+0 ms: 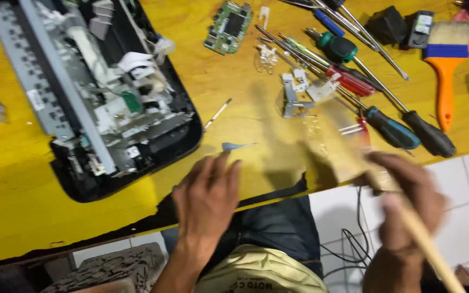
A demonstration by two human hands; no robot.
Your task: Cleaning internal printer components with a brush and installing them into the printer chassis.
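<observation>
The right hand grips a blurred wooden-handled brush, its bristles over the yellow table edge. The left hand lies flat, fingers loose, holding nothing, just left of it. Beyond lie screwdrivers and a dismantled printer.

The tabletop is yellow. Beyond the left grip sits a black-shelled, grey-framed printer; a green circuit board lies farther off. The right grip holds a pale tan stick (blurred). Beyond it: red, teal and black screwdriver handles, an orange-handled brush with a blue band.
</observation>
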